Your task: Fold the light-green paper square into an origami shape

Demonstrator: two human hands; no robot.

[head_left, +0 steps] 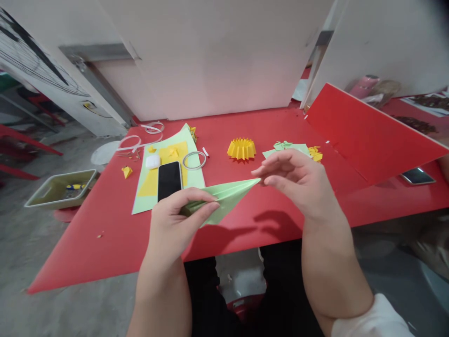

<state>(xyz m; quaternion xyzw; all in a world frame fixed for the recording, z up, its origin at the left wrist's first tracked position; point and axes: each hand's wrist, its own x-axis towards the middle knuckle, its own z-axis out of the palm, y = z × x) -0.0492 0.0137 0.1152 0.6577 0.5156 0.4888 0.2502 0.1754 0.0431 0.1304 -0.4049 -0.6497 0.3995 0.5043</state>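
A sheet of light green paper [228, 199], creased and folded to a long point, is held up above the front of the red table. My left hand [182, 210] pinches its wide end between thumb and fingers. At the pointed tip, my right hand [294, 178] has its fingers curved and the thumb apart from them; whether a fingertip touches the paper is hard to tell. Beyond the hands stands a pleated yellow paper piece [241, 149]. Folded green paper pieces [284, 147] and small yellow paper pieces [315, 153] lie behind my right hand.
On the left, a phone [169, 180], a white case [153, 162] and a ring [194, 160] rest on green and yellow sheets. A red board [368, 135] stands tilted at the right, near another phone [418, 176]. A bin [61, 189] sits off the table's left edge.
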